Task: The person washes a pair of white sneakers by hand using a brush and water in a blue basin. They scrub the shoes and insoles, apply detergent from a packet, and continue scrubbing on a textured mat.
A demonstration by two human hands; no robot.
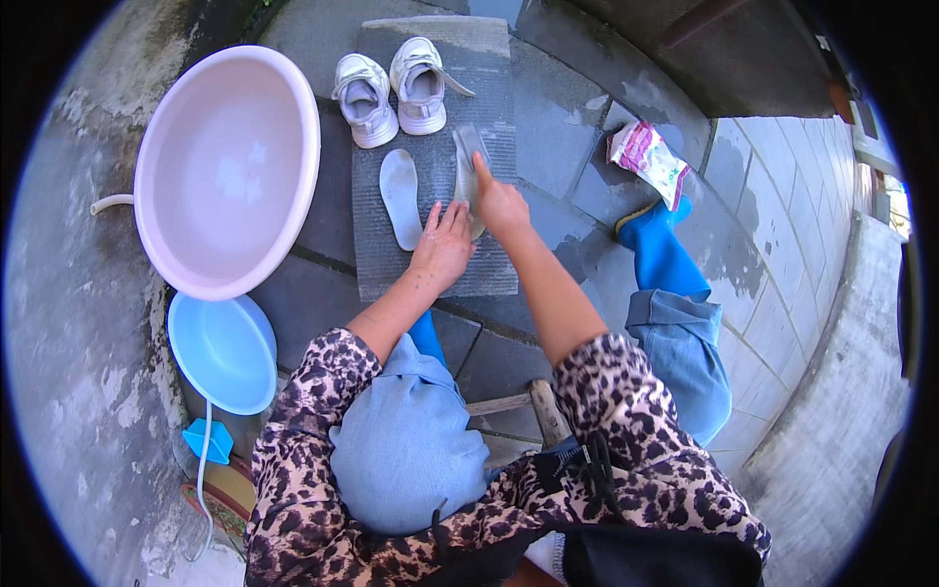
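Note:
My right hand (502, 209) grips a scrub brush (471, 141) with a clear, greyish back, its index finger stretched along the top. Under the brush lies one pale shoe insole (464, 183), on a ribbed grey washing slab (440, 282). Fingers of my left hand (444, 249) press down on that insole near its lower end, partly hiding it. A second white insole (400, 198) lies flat to the left, close to my left hand. Beyond both insoles stand two white sneakers, the left shoe (364, 99) and the right shoe (419, 84), with a strap hanging loose on the right one.
A large pink basin (227, 176) holding water stands at left, with a light blue basin (224, 352) below it. A white hose (206, 469) runs beside a plant pot (238, 484). A printed plastic bag (649, 158) rests on wet paving near my blue boot (664, 242).

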